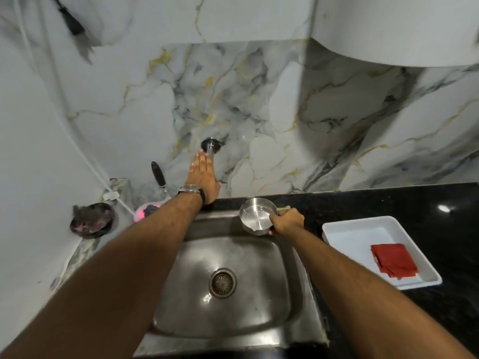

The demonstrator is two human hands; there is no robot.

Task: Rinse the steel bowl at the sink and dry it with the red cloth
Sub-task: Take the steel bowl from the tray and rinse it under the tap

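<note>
1. Over the far right corner of the rectangular steel sink (259, 301), the right hand (288, 222) grips the small round steel bowl (256, 216) by its rim, fingers curled closed on the near right edge. Bowl is tilted, its opening facing the camera, inside shiny.
2. Left hand (203, 177) reaches to the marble-patterned wall (285, 112), fingers straight and held together, palm flat, fingertips at the chrome wall-mounted tap fitting (211, 145). Cannot tell whether it grasps anything. A steel wristwatch with dark strap (193, 191) sits on that wrist.
3. Round drain strainer (223, 282) lies in the sink floor; wet sheen around it.
4. On the black speckled stone counter (388, 203) right of the sink: 1 white rectangular tray (350, 229), holding the folded red cloth (394, 260) in its near right part, well apart from the bowl.
5. Left of the sink: a dark round dish (92, 220) and a black-handled utensil (159, 177) leaning against the wall.
</note>
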